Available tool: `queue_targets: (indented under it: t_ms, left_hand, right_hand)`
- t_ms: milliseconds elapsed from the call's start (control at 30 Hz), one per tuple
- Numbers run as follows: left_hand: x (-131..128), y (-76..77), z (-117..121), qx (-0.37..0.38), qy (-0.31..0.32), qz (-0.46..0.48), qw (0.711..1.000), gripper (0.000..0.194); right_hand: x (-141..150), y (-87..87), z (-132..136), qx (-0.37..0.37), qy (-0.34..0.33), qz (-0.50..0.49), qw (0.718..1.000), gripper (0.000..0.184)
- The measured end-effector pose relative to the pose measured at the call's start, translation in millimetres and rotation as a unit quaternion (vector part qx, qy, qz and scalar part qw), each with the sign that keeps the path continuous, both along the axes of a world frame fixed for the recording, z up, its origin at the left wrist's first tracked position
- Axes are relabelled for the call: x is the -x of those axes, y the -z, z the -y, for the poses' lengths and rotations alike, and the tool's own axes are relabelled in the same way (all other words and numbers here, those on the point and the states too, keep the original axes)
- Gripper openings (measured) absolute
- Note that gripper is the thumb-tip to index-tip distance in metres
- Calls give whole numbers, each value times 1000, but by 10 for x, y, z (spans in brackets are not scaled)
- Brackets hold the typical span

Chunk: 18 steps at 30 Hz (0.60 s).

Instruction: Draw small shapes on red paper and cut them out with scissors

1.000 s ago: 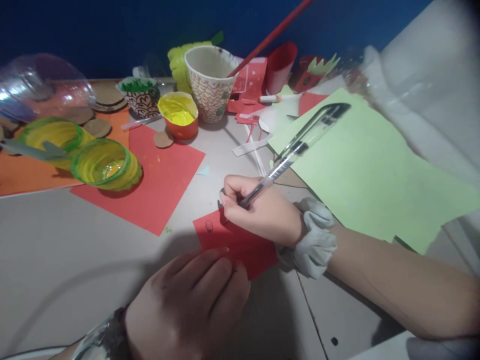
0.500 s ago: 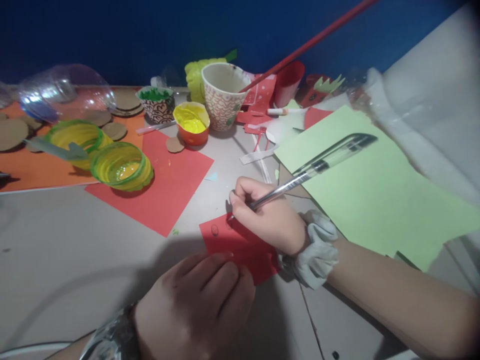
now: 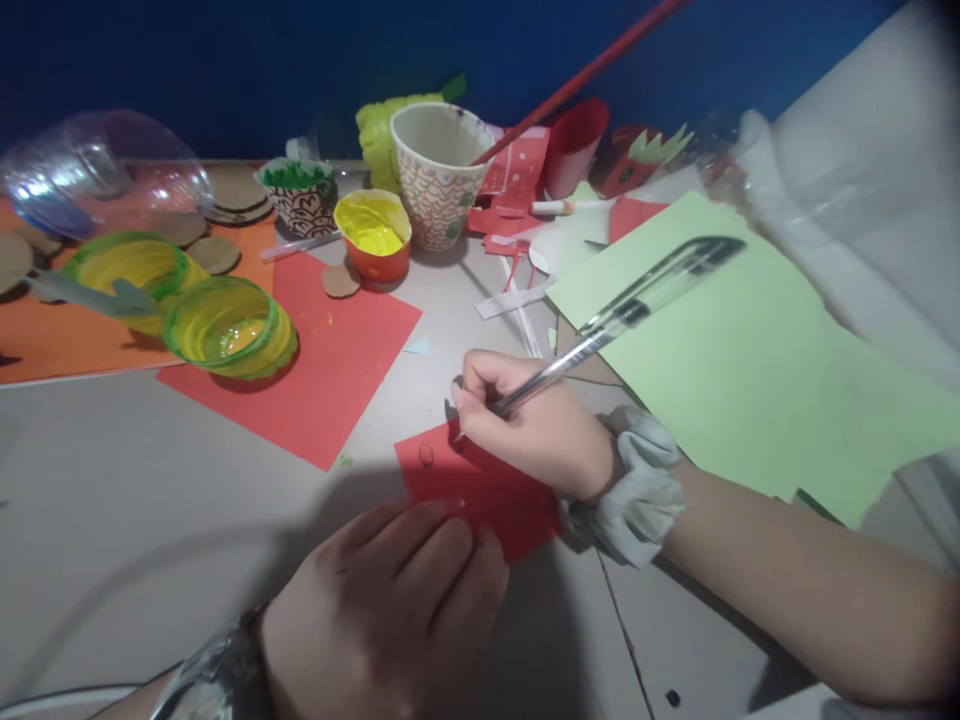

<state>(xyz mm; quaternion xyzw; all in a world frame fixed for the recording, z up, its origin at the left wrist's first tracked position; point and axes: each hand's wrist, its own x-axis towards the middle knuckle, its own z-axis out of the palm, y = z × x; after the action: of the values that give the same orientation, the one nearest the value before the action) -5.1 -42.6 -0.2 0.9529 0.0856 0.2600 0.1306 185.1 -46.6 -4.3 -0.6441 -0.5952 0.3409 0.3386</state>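
My right hand (image 3: 536, 425) is closed around a clear-barrelled pen (image 3: 585, 350) and wears a pale scrunchie (image 3: 641, 490) at the wrist. The pen's tip meets a small piece of red paper (image 3: 442, 473) near its upper edge. A small drawn oval shows on that paper, just left of the tip. My left hand (image 3: 394, 595), with a watch (image 3: 214, 665) on the wrist, rests on the paper's lower left part. Its fingers are curled together and hold the paper down; their tips are mostly hidden.
A larger red sheet (image 3: 352, 375) lies to the left, under part of the cut yellow-green bottle pieces (image 3: 232, 325). Behind stand a patterned paper cup (image 3: 439, 190) with a red stick (image 3: 577, 85), and small cups of yellow paint (image 3: 373, 240) and green paint (image 3: 298, 185). Light green paper (image 3: 750, 360) covers the right.
The view has shifted slightly, so the objects sit a little further left and higher. Pen and hands keep nearly the same places on the red paper.
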Motion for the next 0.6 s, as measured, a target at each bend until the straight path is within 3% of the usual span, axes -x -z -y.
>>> queue_targets:
  t_ms: [400, 600]
  left_hand:
    - [3, -9, -7, 2, 1, -13, 1000, 11]
    - [4, -27, -8, 1, 2, -15, 1000, 10]
  right_hand:
    - [13, -20, 7, 10, 0, 8, 1000, 26]
    - [-21, -11, -13, 1, -2, -39, 999, 27]
